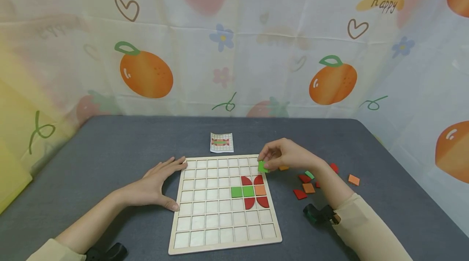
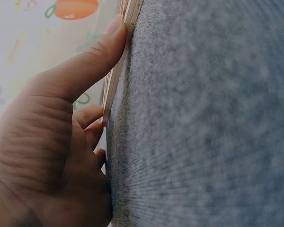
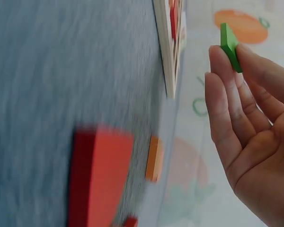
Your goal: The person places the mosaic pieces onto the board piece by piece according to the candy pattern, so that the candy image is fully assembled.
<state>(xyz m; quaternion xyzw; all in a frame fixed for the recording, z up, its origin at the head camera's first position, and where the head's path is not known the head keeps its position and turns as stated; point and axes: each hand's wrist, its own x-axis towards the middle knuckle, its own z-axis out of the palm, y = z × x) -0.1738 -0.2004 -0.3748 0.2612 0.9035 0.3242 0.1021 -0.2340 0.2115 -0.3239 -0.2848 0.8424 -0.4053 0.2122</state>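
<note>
Between thumb and fingertips, my right hand [image 1: 289, 154] pinches a green square tile [image 3: 230, 47], held over the upper right corner of a wooden grid board [image 1: 224, 248]. My left hand [image 1: 152, 185] is spread along the board's left side; its thumb and fingers touch the edge, as the left wrist view also shows. Toward the board's right side lie two green squares [image 1: 242, 191] next to an orange square [image 1: 260, 190]. Two red quarter-round tiles [image 1: 246, 180] sit above that row and two more red pieces [image 1: 249, 203] below it.
Several loose red, orange and green tiles [image 1: 308, 188] lie on the dark table right of the board, partly behind my right forearm. Beyond the board's far edge is a small pattern card [image 1: 221, 143]. A printed curtain [image 1: 234, 69] hangs behind the table.
</note>
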